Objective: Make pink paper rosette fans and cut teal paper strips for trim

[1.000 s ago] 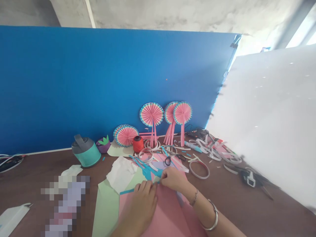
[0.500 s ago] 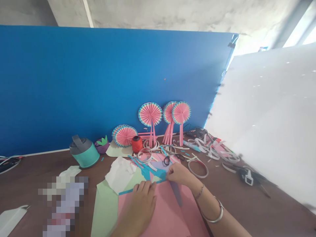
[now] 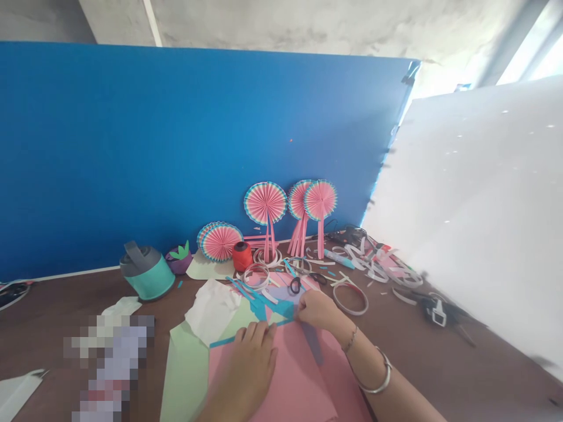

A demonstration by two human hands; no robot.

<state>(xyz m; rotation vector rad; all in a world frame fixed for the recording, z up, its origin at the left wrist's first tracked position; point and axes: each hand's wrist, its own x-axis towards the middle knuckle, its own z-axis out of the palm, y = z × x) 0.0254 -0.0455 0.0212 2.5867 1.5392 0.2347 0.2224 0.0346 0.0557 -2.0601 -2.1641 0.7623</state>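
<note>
Pink paper [image 3: 299, 375] lies on the table with a narrow blue paper strip [image 3: 222, 341] along its far edge. My left hand [image 3: 250, 363] rests flat on the paper, fingers stretched toward that edge. At the strip's right end, my right hand [image 3: 321, 308] has its fingers closed in a pinch on it; the fingertips are partly hidden. Scissors [image 3: 295, 285] with dark handles lie just beyond my right hand. Green paper [image 3: 185, 375] shows beside the pink paper on the left. A crumpled white paper [image 3: 213, 310] lies beyond my left hand, next to blue paper scraps [image 3: 264, 305].
Pink pleated paper fans [image 3: 265, 203] stand against the blue board [image 3: 176, 146]. A teal and grey container [image 3: 149, 275], a red thread spool [image 3: 242, 257] and tape rolls [image 3: 350, 298] are around. Paper strip scraps [image 3: 373, 264] and a glue gun [image 3: 437, 312] lie at right.
The view has shifted slightly, so everything sits a little further left. Both hands keep nearly the same places on the paper.
</note>
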